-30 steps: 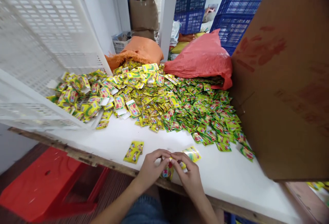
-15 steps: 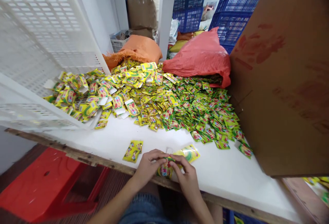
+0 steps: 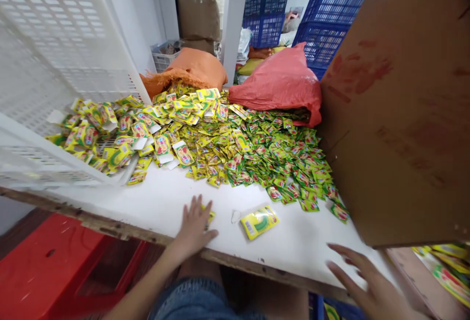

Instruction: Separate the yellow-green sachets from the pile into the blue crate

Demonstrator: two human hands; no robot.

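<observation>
My left hand (image 3: 194, 227) lies palm down near the table's front edge, its fingers spread over small yellow sachets (image 3: 210, 214) that it mostly covers. At the right, over the table edge, my right hand (image 3: 363, 276) is slightly blurred, with thumb and fingers apart and nothing visible in them. Between the hands a flat yellow and green packet (image 3: 259, 222) rests on the white table (image 3: 293, 246). A thin clear loop (image 3: 235, 217) is just left of it. Behind are heaps of yellow sachets (image 3: 209, 151) and green sachets (image 3: 282, 153), with small yellow boxes (image 3: 183, 152) to their left.
A white plastic crate (image 3: 73, 73) lies on its side at the left, and a big cardboard box (image 3: 400, 129) stands at the right. An orange sack (image 3: 201, 65) and a red sack (image 3: 281, 82) are behind the heaps. A red stool (image 3: 47, 266) stands below left.
My hands have parted: the left went left onto the yellow sachets, the right swung far right. The small packet they held together is no longer visible between them.
</observation>
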